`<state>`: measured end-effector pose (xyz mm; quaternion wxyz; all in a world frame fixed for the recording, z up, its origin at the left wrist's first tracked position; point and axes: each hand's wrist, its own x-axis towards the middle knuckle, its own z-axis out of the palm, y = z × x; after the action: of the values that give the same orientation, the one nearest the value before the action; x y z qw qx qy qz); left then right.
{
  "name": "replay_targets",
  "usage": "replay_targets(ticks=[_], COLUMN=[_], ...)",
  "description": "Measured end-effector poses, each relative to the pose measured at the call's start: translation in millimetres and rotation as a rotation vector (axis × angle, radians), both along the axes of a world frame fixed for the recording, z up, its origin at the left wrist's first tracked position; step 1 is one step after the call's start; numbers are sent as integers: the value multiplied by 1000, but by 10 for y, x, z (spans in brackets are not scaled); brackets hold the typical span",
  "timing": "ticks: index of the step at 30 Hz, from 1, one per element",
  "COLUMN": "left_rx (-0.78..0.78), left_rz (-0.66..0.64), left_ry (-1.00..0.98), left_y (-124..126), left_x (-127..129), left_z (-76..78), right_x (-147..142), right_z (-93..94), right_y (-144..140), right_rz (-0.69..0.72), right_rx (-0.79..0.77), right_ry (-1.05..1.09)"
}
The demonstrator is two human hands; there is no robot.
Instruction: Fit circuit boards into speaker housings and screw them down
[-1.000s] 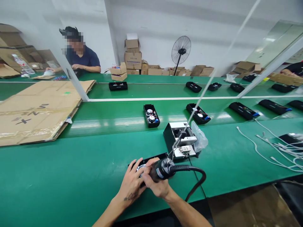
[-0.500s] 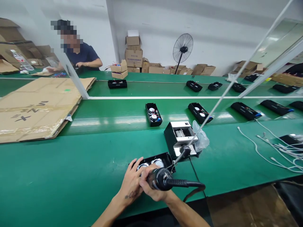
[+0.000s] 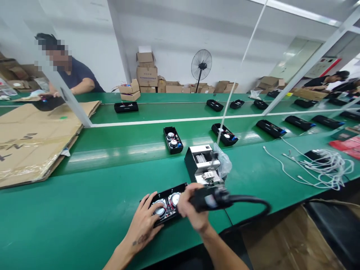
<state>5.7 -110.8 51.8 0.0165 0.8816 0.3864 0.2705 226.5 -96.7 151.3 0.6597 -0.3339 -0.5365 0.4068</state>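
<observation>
Nearest the camera, the person's left hand (image 3: 146,219) lies spread over the near end of a black oblong plastic speaker shell (image 3: 166,202), fingers splayed and pressing it onto the green work table (image 3: 70,210) rather than closing round it. The shell sits open side up at the table's near edge, just in front of the person, with two round silver speaker drivers (image 3: 167,202) showing inside. Its long axis runs left to right, tilted so the right end points a little away from the person.

The right hand (image 3: 192,212) is wrapped firmly round a black powered screwdriver (image 3: 209,198), which lies almost level with its thick black cable (image 3: 253,204) looping off to the right. Its tip is hidden behind the hand, so whether it touches the shell cannot be told. With the tool held so flat, the bit could skid across a driver cone or a wire if it meets the shell at an angle; the stiff cable could also tug the tool aside.

Just beyond stands a small black and silver screw feeder box (image 3: 202,167) with a crumpled clear plastic bag (image 3: 223,165) beside it. Farther off, more open black shells (image 3: 172,139) ride the green conveyor belt (image 3: 118,142), white cables (image 3: 317,168) lie tangled to the right, flattened brown cardboard (image 3: 30,138) lies at left, and a co-worker's hand (image 3: 46,95) works behind it.
</observation>
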Motion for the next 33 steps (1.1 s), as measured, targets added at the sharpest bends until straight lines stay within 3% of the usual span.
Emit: replay_targets(ticks=[2, 5, 9, 14, 19, 25, 33], left_rx=[-7, 25, 38, 45, 47, 10, 45], left_rz=[-12, -34, -34, -35, 62, 45, 19], left_ry=[19, 50, 35, 44, 46, 153, 41], left_y=[-32, -74, -72, -67, -136, -156, -167], left_x=[-125, -261, -217, 87, 294, 344, 357], left_z=[47, 112, 207, 331, 327, 344, 373], right_x=[308, 754, 1050, 1058, 941, 562, 123], right_z=[108, 226, 160, 30, 123, 208, 2], right_y=[126, 365, 625, 690, 414, 12, -76], right_rz=[-171, -506, -617, -516, -231, -30, 82], right_rx=[24, 62, 59, -6, -87, -9, 21], right_ry=[178, 153, 67, 8, 44, 284, 274])
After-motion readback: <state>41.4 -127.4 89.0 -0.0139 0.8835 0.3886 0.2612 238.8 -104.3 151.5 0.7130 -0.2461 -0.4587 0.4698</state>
